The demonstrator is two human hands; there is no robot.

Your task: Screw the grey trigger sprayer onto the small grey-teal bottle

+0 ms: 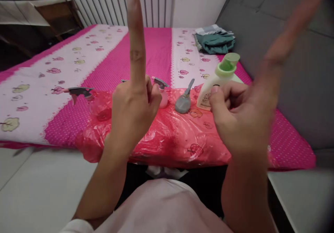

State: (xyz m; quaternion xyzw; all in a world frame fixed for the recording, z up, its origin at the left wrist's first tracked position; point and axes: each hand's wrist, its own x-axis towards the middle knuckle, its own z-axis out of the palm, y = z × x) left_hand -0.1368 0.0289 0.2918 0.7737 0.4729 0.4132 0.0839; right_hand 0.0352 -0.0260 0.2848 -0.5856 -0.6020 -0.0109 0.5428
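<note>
My left hand [133, 104] is raised in front of me, its index finger pointing straight up and the other fingers curled in, with nothing in it. My right hand [240, 114] makes a similar shape, its index finger slanting up and right, blurred; it too appears empty. Behind the right hand, partly covered by it, is a white bottle [205, 95] with a green cap. Between the hands stand a small grey bottle [183, 104] with a long nozzle and a pink spray bottle [164, 100]. Left of my left hand is a spray bottle with a grey trigger head [80, 91].
A red plastic sheet [167, 146] lies under the bottles on a pink and white patterned bed [99, 76]. Folded clothes [215, 42] are at the far right of the bed. A grey panel [261, 45] rises on the right, and a desk [23, 12] stands far left.
</note>
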